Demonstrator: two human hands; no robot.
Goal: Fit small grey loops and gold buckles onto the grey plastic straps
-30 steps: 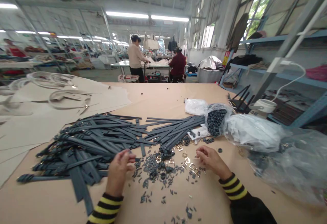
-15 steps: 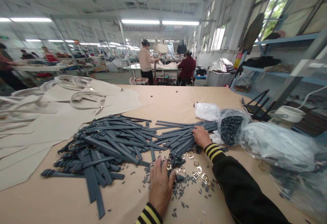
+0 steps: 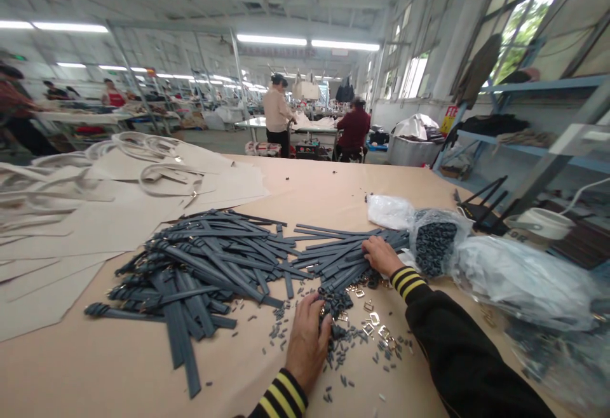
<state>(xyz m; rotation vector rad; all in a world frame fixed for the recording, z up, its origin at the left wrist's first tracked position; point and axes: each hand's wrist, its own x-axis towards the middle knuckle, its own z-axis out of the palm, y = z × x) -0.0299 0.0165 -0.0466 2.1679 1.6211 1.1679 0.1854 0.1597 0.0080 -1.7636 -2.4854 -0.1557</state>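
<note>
My left hand (image 3: 307, 338) rests on the table with its fingers curled into a heap of small grey loops (image 3: 333, 307) and scattered bits. My right hand (image 3: 380, 255) reaches forward and its fingers close on grey straps (image 3: 340, 258) lying in a neat bundle. A larger loose pile of grey straps with buckles (image 3: 200, 272) spreads to the left. Several small gold metal buckles (image 3: 372, 323) lie between my hands.
Clear plastic bags (image 3: 519, 281) sit at the right, one holding dark rings (image 3: 433, 246). Beige pattern sheets and pale straps (image 3: 119, 195) cover the table's left. Metal shelving (image 3: 538, 145) stands at the right. Two people (image 3: 314, 122) work at a far table.
My right hand went from the gold buckles forward onto the strap bundle. My left hand shifted right from the big strap pile onto the small loops, and its fingers have curled.
</note>
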